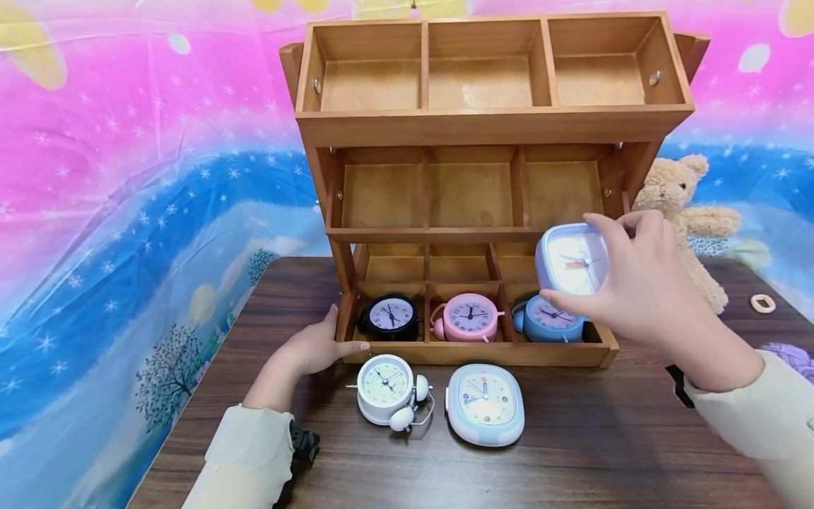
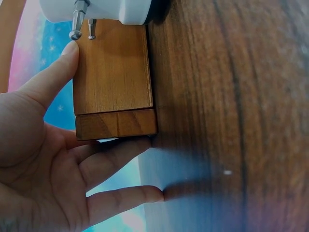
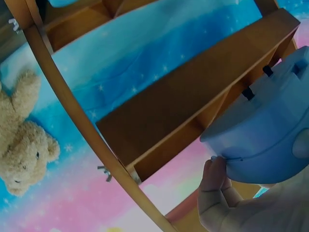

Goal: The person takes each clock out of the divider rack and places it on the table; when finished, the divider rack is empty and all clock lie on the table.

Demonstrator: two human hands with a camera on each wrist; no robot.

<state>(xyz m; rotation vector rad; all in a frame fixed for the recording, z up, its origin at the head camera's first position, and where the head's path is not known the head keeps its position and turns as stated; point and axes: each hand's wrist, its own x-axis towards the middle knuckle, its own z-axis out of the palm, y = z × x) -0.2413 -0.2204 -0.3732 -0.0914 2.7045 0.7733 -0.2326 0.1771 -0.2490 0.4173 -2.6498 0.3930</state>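
Observation:
My right hand (image 1: pixel 642 272) grips a pale blue, rounded-square alarm clock (image 1: pixel 574 259), thumb below and fingers above, in front of the wooden shelf (image 1: pixel 496 127). In the right wrist view, the held alarm clock (image 3: pixel 260 130) shows its blue casing. My left hand (image 1: pixel 311 346) rests against the shelf's lower left corner; in the left wrist view its fingers are spread along the wooden end (image 2: pixel 113 72). Black (image 1: pixel 392 316), pink (image 1: pixel 470 317) and blue (image 1: pixel 552 317) alarm clocks occupy the bottom row. On the table lie a white twin-bell alarm clock (image 1: pixel 384 389) and a white-and-blue alarm clock (image 1: pixel 486 405).
The shelf's upper tiers have divided compartments. Behind its right side sits a teddy bear (image 1: pixel 674 198). A small wooden ring (image 1: pixel 762 303) and purple yarn (image 1: pixel 790 358) lie at the right of the dark wooden table (image 1: pixel 407 474). A colourful patterned cloth (image 1: pixel 159 141) hangs behind.

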